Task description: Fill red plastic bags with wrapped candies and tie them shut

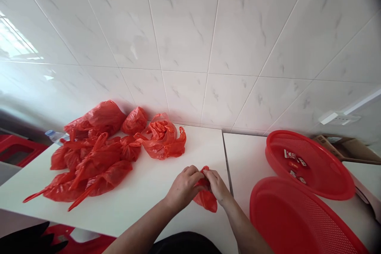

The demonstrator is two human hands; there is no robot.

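Close in front of me, a small red plastic bag point(207, 201) is held just over the white table. My left hand point(186, 185) pinches its gathered top from the left, fingers closed. From the other side my right hand point(217, 185) grips the same top, thumb and fingers closed near its tip. The bag's lower part hangs beneath both hands, and its contents are hidden. Left of my hands lies a pile of filled, tied red plastic bags point(101, 154). Nearer the wall sits a loose, crumpled bunch of red bags point(163, 137).
To the right, a red plastic basket point(274, 154) holds several small wrapped packets point(293, 162). Another red basket point(268, 202) stands nearer me. A cardboard box point(342, 149) is behind them. A clear bottle point(55, 135) lies beyond the pile. A tiled wall point(184, 39) bounds the white table point(166, 174).
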